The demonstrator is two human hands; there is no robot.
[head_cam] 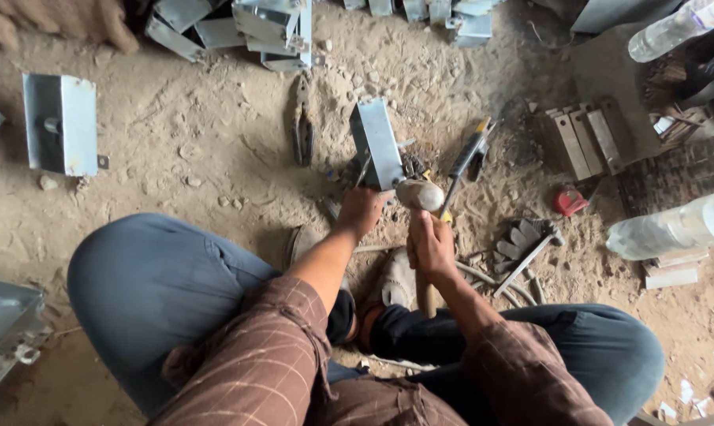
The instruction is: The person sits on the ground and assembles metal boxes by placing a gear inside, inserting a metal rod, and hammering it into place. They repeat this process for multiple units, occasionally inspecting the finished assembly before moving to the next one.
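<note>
Seated cross-legged on sandy ground. Right hand (432, 246) wrapped tight round a wooden hammer handle, hammer (420, 195) head poised just above the base of a grey metal bracket (378, 143). Left hand (362, 209) down at the bracket's near end, fingers curled, seemingly pinning it, though the grip itself sits hidden. Pliers (302, 126) lying left of the bracket, a yellow-tipped tool (469, 151) to its right. Clear plastic bottle (672, 229) far right.
</note>
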